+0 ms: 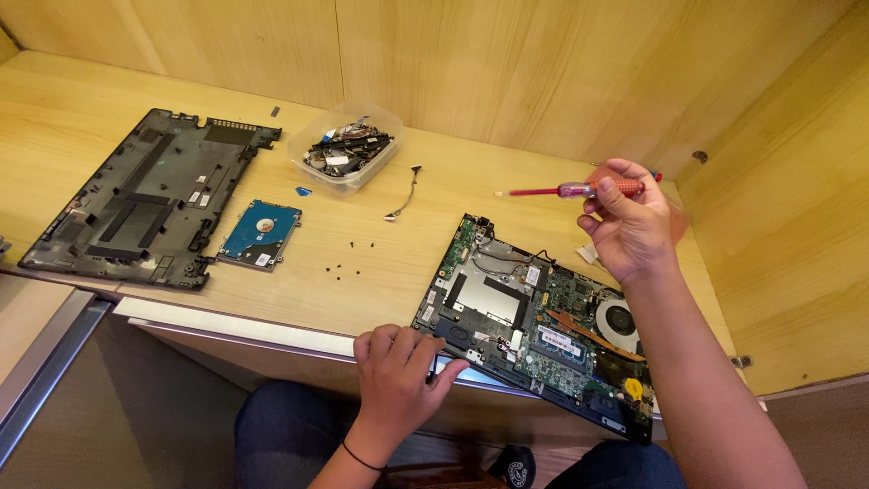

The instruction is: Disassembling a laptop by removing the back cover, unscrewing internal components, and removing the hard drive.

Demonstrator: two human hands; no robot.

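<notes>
While left hand [398, 376] grips laptop [543, 326] at desk edge [235, 324], right hand [629, 226] holds screwdriver [579, 190] aloft.

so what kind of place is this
Likely a makeshift electronics repair bench: an opened laptop lies on a wooden desk, with its removed cover, a loose hard drive and screws. The right hand holds a screwdriver.

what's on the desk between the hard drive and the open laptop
In the head view, a few small dark screws lie loose on the bare wood between the hard drive and the open laptop; nothing else sits there.
</notes>
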